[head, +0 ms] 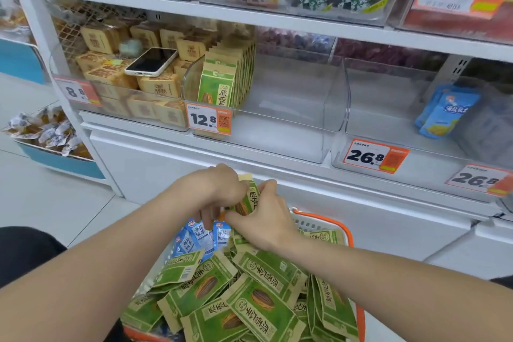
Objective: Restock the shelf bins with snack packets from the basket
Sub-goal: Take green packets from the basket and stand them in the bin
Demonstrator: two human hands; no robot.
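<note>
Left grip (212, 193): curled, knuckles up and fingers turned down, pressed against the left edge of a green packet (251, 198).
Right grip (268, 219): wrapped on the same green packet from the right, with the thumb laid along its lower part; the two grips nearly touch.
Green packet: held upright between both grips, with its top seen past the left grip's knuckles, raised above the pile below.
Basket (337, 225): white mesh with an orange rim, set directly beneath both grips.
Heap of green packets (258, 302): piled loosely in the basket, below the grips and nearer the person.
Blue packets (198, 240): laid in the basket just under the left grip.
Middle bin (291, 119): clear plastic, placed on the shelf above and beyond the grips.
Row of green packets (222, 83): stood upright against the middle bin's left wall, well above the left grip.
Price tag (208, 119): marked 12.8, fixed to the middle bin's front.
Right bin (388, 130): found up and to the right of the right grip, with shelf blue packets (447, 111) leaned inside.
Left bin (116, 108): found up and to the left of the left grip, filled with tan packets (158, 86).
Phone (151, 61): laid on the tan packets.
</note>
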